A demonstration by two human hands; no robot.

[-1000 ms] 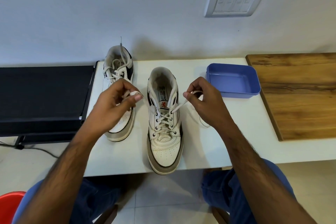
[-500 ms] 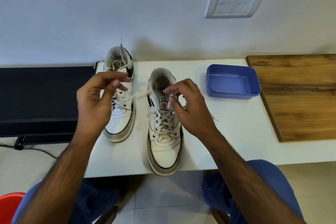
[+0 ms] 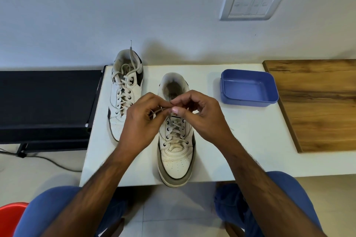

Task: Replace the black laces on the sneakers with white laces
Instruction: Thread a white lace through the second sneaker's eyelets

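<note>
The left hand (image 3: 143, 119) and right hand (image 3: 200, 116) meet above the tongue of the near sneaker (image 3: 176, 152), fingertips touching or nearly so. Both hands have curled fingers. The left hand pinches a strand of the white lace (image 3: 178, 134) between thumb and forefinger; the strand runs under its fingers toward the eyelets. The right hand also pinches at the same spot, thumbnail up; which part of the lace it holds cannot be told.

Directly below the hands, the near sneaker lies on the table (image 3: 240, 152), toe toward the person and overhanging the front edge. White lace crosses its lower eyelets; the upper eyelets are hidden by the hands.

Left of the left hand and farther back stands the second sneaker (image 3: 125, 92), laced in white to the top, with one lace end leaning up against the wall (image 3: 134, 5).

Right of the right hand and slightly beyond it sits a blue tray (image 3: 249, 87) on the table. Farther right lies a wooden board (image 3: 317, 102). Far left of the hands, beside the table, is a black stand (image 3: 46, 100). Above and beyond the right hand, a switch plate (image 3: 253, 2) is fixed to the wall.
</note>
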